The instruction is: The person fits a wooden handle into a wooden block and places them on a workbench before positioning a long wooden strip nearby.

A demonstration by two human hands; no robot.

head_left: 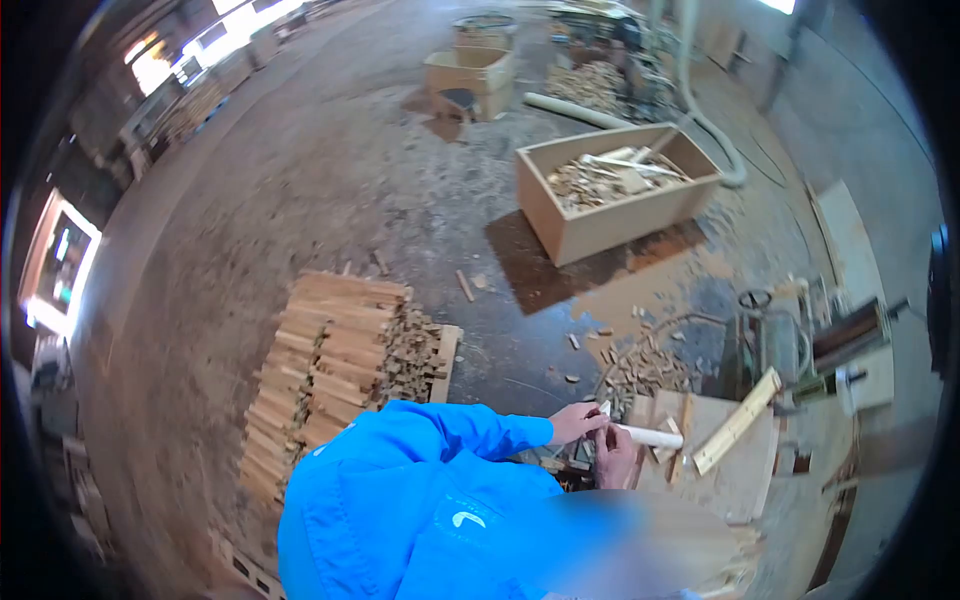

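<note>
A short white strip, perhaps pale wood, sticks out to the right from between my hands over the work table. My left hand, at the end of a blue sleeve, is closed with its fingertips at the strip's near end. Just below it, my right hand curls its fingers around that same end. A small white tip shows above the fingers. Right of my hands, a yellowish wooden bar lies slanted on the pale table board, and thin wood strips lie beside the white one. My sleeve and a blurred patch hide the nearer part.
Stacked wooden sticks stand on the floor to the left. Small offcuts are heaped beyond the table. A machine with a handwheel stands at the right. Farther off are a wooden box of scraps, a cardboard box and a hose.
</note>
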